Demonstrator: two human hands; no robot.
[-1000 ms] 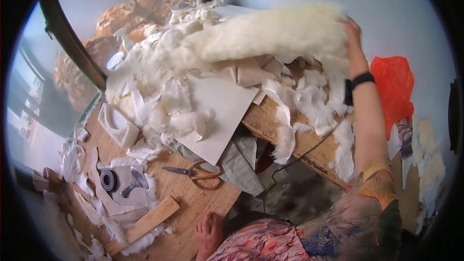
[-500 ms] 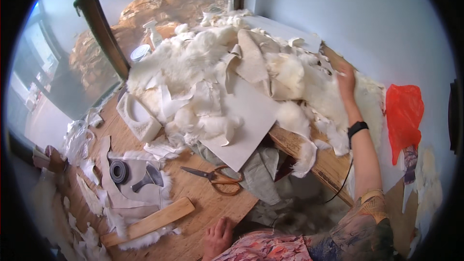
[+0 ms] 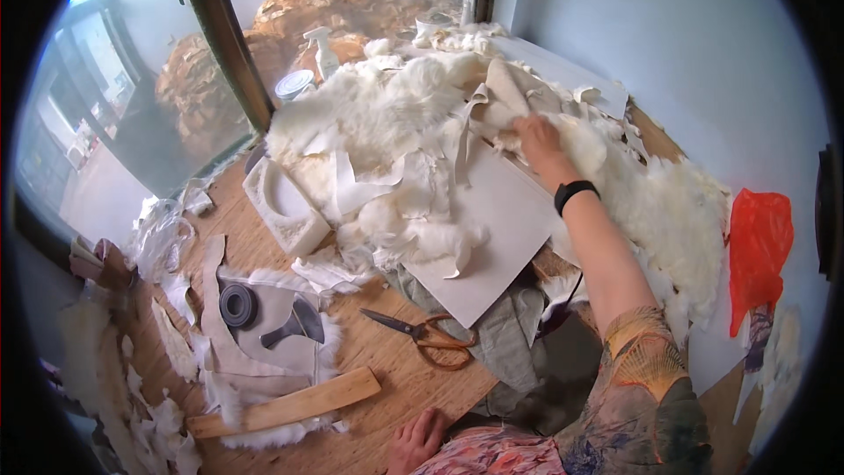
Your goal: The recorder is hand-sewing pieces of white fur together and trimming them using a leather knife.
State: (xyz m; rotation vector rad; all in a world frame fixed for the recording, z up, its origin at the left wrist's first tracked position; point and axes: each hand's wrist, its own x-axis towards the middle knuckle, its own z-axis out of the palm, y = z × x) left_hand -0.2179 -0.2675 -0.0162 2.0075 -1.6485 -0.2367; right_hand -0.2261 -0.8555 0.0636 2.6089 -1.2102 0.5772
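Note:
My right hand (image 3: 538, 142) reaches over the pile, its fingers closed on the edge of a beige suede-backed sheepskin (image 3: 505, 92) at the back. Their tips are partly hidden in the folds. Below that hand lies a flat pale board (image 3: 488, 251), partly covered by fluffy white sheepskin scraps (image 3: 422, 237). My left hand (image 3: 418, 442) rests on the front edge of the wooden table (image 3: 352, 343), fingers loosely bent, with nothing seen in it. In front of it are scissors (image 3: 431, 340) with a dark blade and brown handles.
On the left, a cut hide (image 3: 290, 352) bears a dark tape roll (image 3: 239, 305) and a dark flared tool (image 3: 297, 324). A wooden strip (image 3: 290, 400) lies nearer. A spray bottle (image 3: 323, 53) stands behind. A red plastic bag (image 3: 758, 251) hangs at right.
My right hand has moved left from the far right side onto the suede-backed sheepskin. White fleece now covers the right-hand wooden ledge. The whole view has shifted; my left hand stays at the table edge.

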